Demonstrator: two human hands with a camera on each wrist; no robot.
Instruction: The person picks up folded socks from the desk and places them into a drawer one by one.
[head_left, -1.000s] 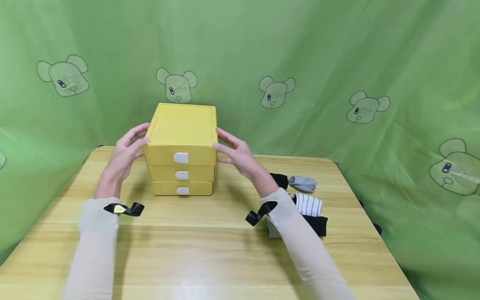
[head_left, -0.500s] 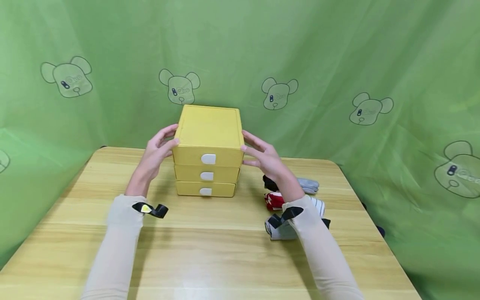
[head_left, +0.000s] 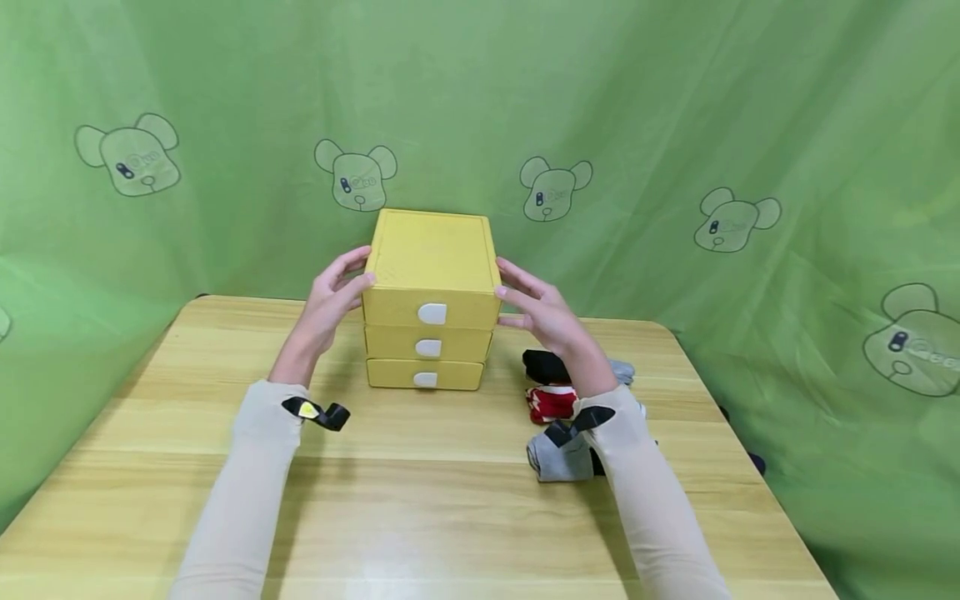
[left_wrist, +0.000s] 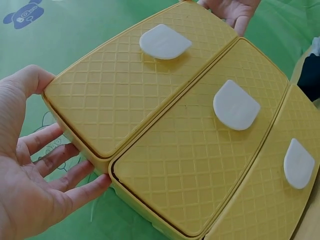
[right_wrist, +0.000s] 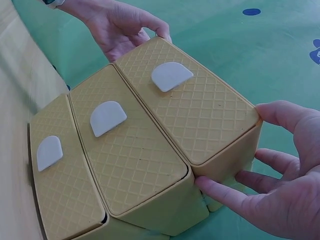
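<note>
bare wood on the table [head_left: 397, 508] is running between the left sleeve [head_left: 247, 483] and the right sleeve [head_left: 660, 500], giving a hand a straight way in to the white tabs [head_left: 432, 313]. the yellow drawer unit [head_left: 433, 250] is blocking the way toward the green curtain [head_left: 480, 83] behind. the left hand [head_left: 326, 308] and right hand [head_left: 551, 321] are closing off its upper sides. the black roll [head_left: 545, 367], red roll [head_left: 550, 403] and gray roll [head_left: 560, 460] are crowding the tabletop around the right sleeve.
</note>
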